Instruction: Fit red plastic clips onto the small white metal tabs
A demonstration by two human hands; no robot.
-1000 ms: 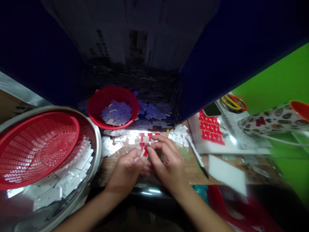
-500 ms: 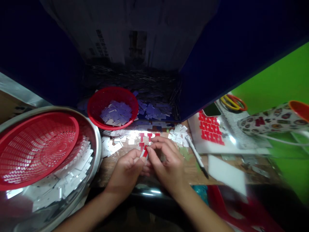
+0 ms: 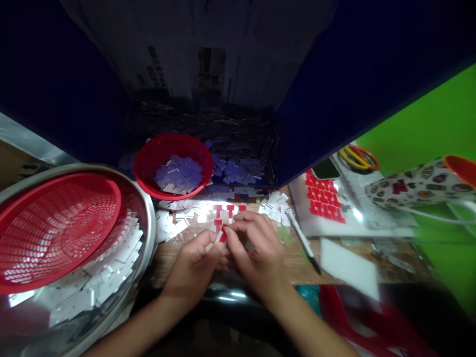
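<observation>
My left hand (image 3: 193,260) and my right hand (image 3: 255,248) meet over the wooden table (image 3: 171,253), fingertips pinched together on a small red-and-white piece (image 3: 222,235). A few red T-shaped stickers (image 3: 227,210) lie on the table just beyond the fingers. Small white metal tabs (image 3: 178,218) are scattered to the left of them, and more white tabs (image 3: 275,206) lie to the right.
A small red basket (image 3: 143,161) holds pale tabs. At left a steel bowl (image 3: 148,208) holds a big red basket (image 3: 55,228) and loose tabs. To the right lie a pen (image 3: 304,241), a sheet of red stickers (image 3: 325,196), scissors (image 3: 360,156) and a white card (image 3: 349,267).
Almost nothing differs. Both hands stay pinched on the small piece; the fingertips have shifted very slightly.
</observation>
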